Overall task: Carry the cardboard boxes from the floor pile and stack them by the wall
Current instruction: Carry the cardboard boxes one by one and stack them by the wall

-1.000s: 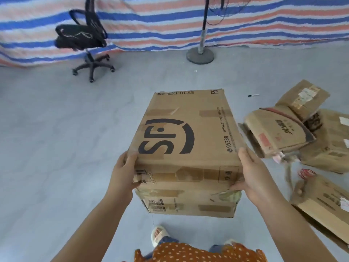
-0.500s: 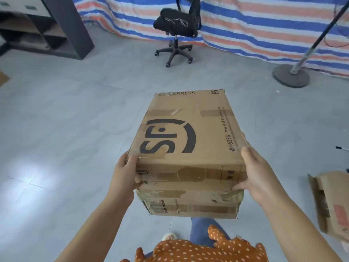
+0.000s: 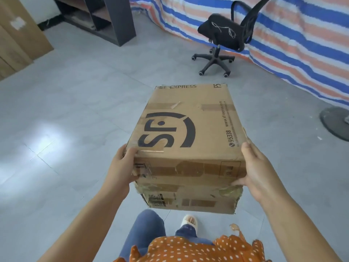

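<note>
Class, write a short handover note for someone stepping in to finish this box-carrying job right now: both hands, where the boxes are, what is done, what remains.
Left hand: grips the near left corner of the top box.
Right hand: flat against the right side, thumb on the front, supporting the load.
Boxes: top box sits on a lower box; both are held off the floor, in front of the body.
Stack of boxes stands far left, beside the shelf.
Done: two boxes lifted.
Left: walk them to the stack and set them down; the floor pile is out of view.
</note>
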Tool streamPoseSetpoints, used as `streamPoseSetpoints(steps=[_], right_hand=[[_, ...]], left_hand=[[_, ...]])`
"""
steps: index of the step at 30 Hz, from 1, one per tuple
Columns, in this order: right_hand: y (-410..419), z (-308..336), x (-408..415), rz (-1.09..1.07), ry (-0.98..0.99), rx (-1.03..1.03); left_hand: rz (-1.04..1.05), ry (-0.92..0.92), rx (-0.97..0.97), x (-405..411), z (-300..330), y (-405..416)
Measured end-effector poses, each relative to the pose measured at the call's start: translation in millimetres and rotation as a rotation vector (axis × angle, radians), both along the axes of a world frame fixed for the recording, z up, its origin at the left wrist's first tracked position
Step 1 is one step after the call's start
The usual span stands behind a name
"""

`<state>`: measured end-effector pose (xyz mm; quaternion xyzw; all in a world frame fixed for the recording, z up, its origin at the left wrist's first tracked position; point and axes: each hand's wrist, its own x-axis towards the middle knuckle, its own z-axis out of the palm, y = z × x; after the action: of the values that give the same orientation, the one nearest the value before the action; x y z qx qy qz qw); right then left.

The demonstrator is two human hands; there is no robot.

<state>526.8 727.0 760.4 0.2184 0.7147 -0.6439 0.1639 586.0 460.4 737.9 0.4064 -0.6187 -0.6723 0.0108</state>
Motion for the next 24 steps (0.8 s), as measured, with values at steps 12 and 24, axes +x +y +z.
streamPoseSetpoints(steps=[12,24], right_hand=[[-150,-5,-171,0.260,-0.003,-0.028],[-366,11,-326,0.378,0.053,-0.022]], left_hand=[[0.227,-0.007,0.002,-110,-12,-131],[0.350,0.036,-0.043,-235,17,-329]])
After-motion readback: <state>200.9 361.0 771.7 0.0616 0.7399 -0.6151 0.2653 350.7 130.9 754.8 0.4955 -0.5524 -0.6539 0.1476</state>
